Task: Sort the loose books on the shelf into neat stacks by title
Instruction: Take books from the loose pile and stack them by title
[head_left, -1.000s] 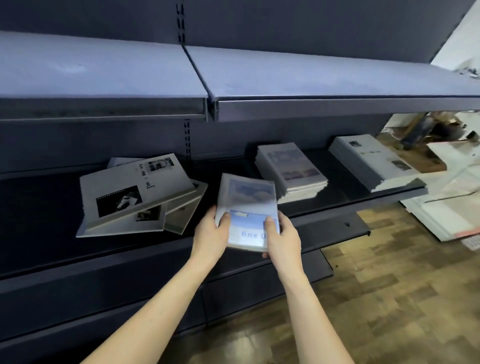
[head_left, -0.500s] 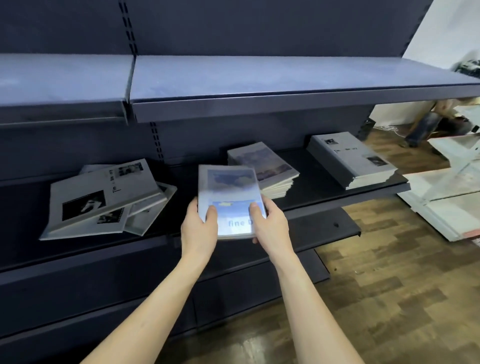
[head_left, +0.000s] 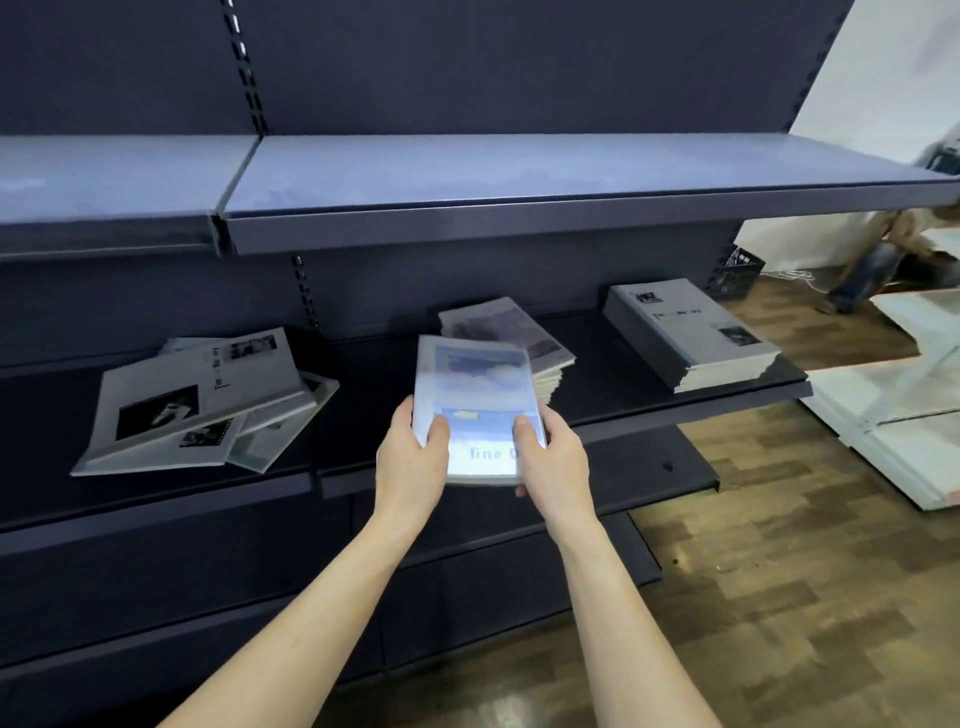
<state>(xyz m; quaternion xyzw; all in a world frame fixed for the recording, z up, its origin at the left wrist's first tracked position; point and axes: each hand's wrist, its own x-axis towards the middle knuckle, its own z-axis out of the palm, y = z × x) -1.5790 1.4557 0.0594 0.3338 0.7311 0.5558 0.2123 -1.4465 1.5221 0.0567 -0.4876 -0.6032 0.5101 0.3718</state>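
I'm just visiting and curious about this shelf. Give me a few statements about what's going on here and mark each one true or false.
1. Both the left hand and the right hand grip the blue-covered books. True.
2. The grey books at the left form a neat stack. False: they lie askew, overlapping.
3. A squared grey stack sits at the shelf's right end. True.
4. The upper shelf is full of books. False: none show there.

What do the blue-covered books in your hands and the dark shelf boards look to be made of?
Blue-covered books: paper with what looks like a glossy cover, since the lower part glares white under the light. The left hand and right hand grip their sides. Dark shelf boards: probably painted sheet metal with a satin finish, judging by thin folded front lips, slotted uprights and a soft sheen.
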